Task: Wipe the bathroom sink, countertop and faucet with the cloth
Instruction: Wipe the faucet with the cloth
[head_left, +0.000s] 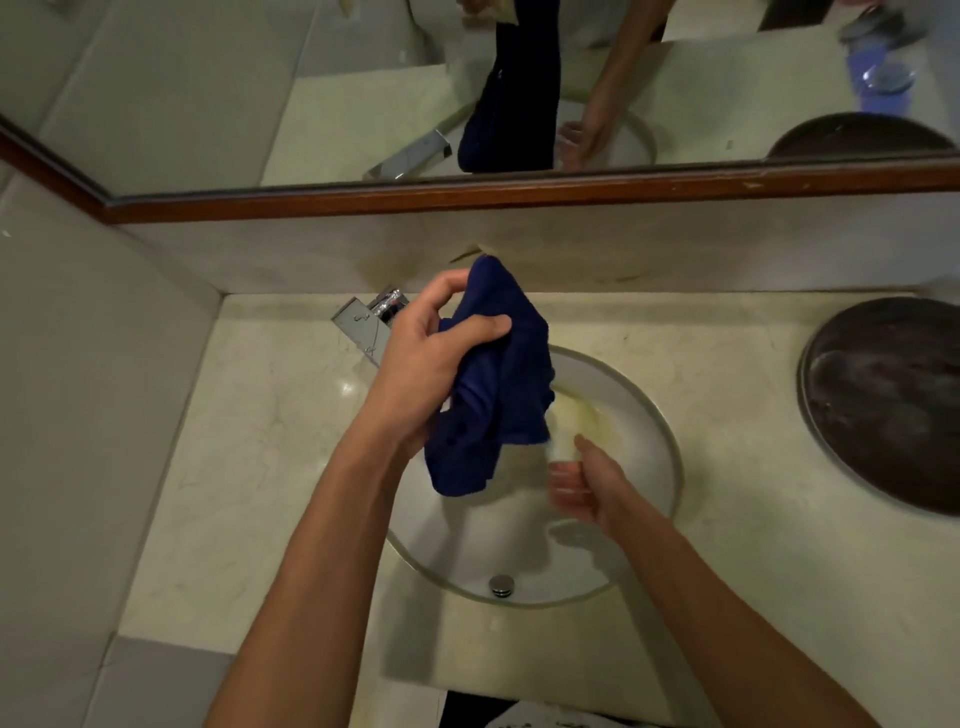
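My left hand (421, 374) clamps bunched cloth (493, 384) above sink (649, 415); right hand (587, 483) loose, empty. Risk: dangling end snags faucet (363, 325), slips.

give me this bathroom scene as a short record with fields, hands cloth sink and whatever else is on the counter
left hand: raised above the sink, grip closed on the cloth
cloth: dark blue, bunched, hanging from the left hand, not on any surface
right hand: over the basin, blurred, holding nothing
sink: round white basin, yellowish stain on the far side
drain: metal, at the near side of the basin
faucet: chrome, back left, partly hidden by the left hand
countertop: pale marble
round tray: dark, on the right
mirror: above the back wall
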